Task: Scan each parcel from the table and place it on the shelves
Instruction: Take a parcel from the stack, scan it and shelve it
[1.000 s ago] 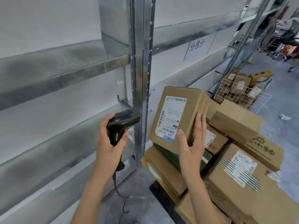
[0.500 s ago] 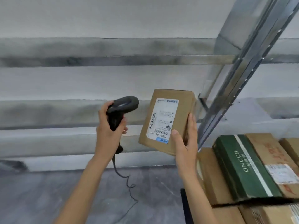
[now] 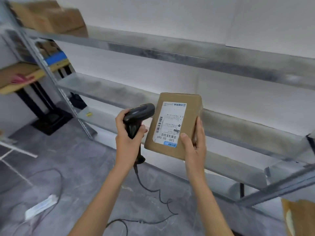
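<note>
While held: right hand (image 3: 194,147) clasps parcel (image 3: 173,125) upright, long axis vertical.
Scanner (image 3: 136,116): in left hand (image 3: 127,142) grip, just left of parcel's label.
Shelf (image 3: 238,126): directly behind parcel.

Blurred boxes (image 3: 51,17) on metal shelves (image 3: 170,51)

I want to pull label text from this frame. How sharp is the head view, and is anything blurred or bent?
Head view: the parcel and its label are fairly sharp at centre, with large print readable and fine print soft; the boxes on the top shelf at upper left are smeared by blur; the shelf rails bow from wide-angle distortion; light is even, with no glare on the label.
</note>
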The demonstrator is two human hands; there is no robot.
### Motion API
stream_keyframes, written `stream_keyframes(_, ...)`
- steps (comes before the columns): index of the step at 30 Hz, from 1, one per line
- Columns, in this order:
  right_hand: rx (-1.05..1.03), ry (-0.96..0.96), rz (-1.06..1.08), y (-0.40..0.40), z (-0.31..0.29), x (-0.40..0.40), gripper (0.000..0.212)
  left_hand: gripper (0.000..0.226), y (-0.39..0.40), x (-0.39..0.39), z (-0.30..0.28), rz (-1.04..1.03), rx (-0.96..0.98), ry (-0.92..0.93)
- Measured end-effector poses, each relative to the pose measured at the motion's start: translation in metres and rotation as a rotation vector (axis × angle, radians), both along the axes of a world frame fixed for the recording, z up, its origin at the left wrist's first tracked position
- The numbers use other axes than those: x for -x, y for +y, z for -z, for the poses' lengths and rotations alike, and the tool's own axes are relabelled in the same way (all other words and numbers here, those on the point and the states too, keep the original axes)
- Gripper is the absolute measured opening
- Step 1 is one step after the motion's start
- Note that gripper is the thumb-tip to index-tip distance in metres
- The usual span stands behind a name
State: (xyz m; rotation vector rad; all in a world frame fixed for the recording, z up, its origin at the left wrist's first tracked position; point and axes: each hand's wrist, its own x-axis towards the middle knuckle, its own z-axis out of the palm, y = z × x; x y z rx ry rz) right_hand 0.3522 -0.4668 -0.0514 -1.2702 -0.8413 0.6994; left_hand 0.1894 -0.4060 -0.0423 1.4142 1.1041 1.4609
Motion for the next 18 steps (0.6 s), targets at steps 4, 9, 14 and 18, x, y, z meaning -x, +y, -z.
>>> stream_keyframes(4,-0.045,0.077,-0.056,0.037,-0.01,0.068,0.064,0.06,0.024,0.081,-0.007,-0.065,-0.017,-0.056)
stream_keyframes(9,-0.063,0.172,-0.098,0.076,-0.027,0.128,0.058,0.056,0.048,0.149,-0.019,-0.097,-0.022,-0.145)
stream_keyframes(14,-0.049,0.173,-0.158,0.112,-0.042,0.162,0.057,0.057,0.073,0.177,-0.037,-0.124,-0.067,-0.169)
stream_keyframes(18,-0.024,0.185,-0.193,0.145,-0.048,0.182,0.053,0.058,0.095,0.196,-0.048,-0.151,-0.11,-0.178)
